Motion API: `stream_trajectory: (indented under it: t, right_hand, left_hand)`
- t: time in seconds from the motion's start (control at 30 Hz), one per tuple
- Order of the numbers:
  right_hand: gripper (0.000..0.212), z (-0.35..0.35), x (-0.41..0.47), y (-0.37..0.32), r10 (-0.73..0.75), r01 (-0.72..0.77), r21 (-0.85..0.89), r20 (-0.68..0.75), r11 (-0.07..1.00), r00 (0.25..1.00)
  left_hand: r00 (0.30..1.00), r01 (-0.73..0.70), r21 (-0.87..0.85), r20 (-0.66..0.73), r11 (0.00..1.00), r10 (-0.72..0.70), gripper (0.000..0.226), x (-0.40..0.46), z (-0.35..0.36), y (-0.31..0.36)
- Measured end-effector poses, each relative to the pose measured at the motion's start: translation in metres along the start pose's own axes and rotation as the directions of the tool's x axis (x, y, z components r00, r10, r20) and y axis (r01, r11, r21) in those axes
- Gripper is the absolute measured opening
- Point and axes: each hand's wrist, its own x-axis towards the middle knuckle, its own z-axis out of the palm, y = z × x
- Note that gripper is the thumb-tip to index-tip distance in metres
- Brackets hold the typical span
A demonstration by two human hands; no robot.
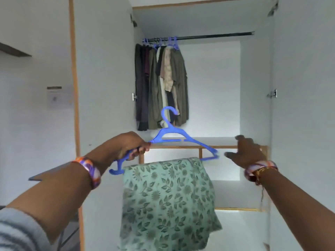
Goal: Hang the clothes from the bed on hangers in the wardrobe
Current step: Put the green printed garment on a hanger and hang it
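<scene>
Wardrobe [208,73] fills the view, both doors swung open, white interior with wood-edged shelves below the hanging bay. Dark rail [213,36] runs across the top of the bay. Hung clothes [161,84] bunched at the rail's left end on blue hangers: dark, olive and beige garments, packed touching. Right part of the rail is bare.

Green floral cloth [168,201] in the foreground, folded over the bottom bar of a blue hanger [174,133], draping straight down toward the bottom edge of the frame. Cloth sits toward the middle/right of the bar; right lower corner slightly blurred. Hanger is held in front of the shelf edge, well below the rail, tilted with its left end lower, hook pointing up and overlapping the hung clothes in view.

Left hand [130,144] grips the hanger's left shoulder, fingers curled round the plastic, forearm coming in from lower left. Patterned bangle [90,171] on that wrist; grey striped sleeve at the bottom left corner.

Right hand [248,151] is wide, fingers spread and holding nothing, just beside the hanger's right tip but apart from it; motion blur on the fingers. Bangle and thread on that wrist too.

Small paper notice [55,98] on the wall left of the wardrobe.
</scene>
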Motion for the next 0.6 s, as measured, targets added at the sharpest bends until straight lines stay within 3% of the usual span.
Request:
stream_trajectory:
  t: [0.07,0.17,0.23,0.27,0.33,0.4,0.53,0.6]
  right_hand:
    - [0.054,0.012,0.012,-0.018,-0.105,0.103,0.125,0.012,0.987,0.994]
    - [0.043,0.032,0.018,-0.054,-0.218,0.111,0.536,0.141,0.837,0.966]
    - [0.044,0.045,0.029,-0.068,-0.28,0.076,0.64,0.224,0.765,0.934]
    - [0.046,0.056,0.042,-0.068,-0.315,0.148,0.591,0.19,0.793,0.93]
    - [0.038,0.079,0.078,-0.056,-0.33,0.315,0.287,0.004,0.905,0.944]
    - [0.028,0.101,0.121,-0.038,-0.322,0.34,0.077,-0.186,0.937,0.928]
    - [0.031,0.114,0.213,-0.017,-0.291,0.4,0.278,-0.362,0.873,0.886]
    - [0.019,0.111,0.258,-0.01,-0.228,0.416,0.387,-0.446,0.823,0.865]
  left_hand:
    - [0.993,0.112,-0.253,0.073,0.961,-0.096,0.036,0.043,0.022,0.014]
    - [0.994,0.106,-0.72,0.084,0.686,-0.065,0.032,0.101,0.056,0.038]
    - [0.999,0.049,-0.844,0.049,0.535,-0.013,0.027,0.137,0.079,0.056]
    - [0.999,0.041,-0.869,0.052,0.493,0.009,0.024,0.153,0.09,0.065]
    - [0.998,0.012,-0.862,0.038,0.507,0.041,0.021,0.188,0.104,0.083]
    - [0.995,0.006,-0.83,0.059,0.558,0.078,0.021,0.222,0.112,0.098]
    - [0.98,-0.023,-0.772,0.108,0.636,0.166,0.018,0.297,0.109,0.132]
    - [0.962,-0.103,-0.718,0.103,0.688,0.251,0.017,0.329,0.103,0.152]
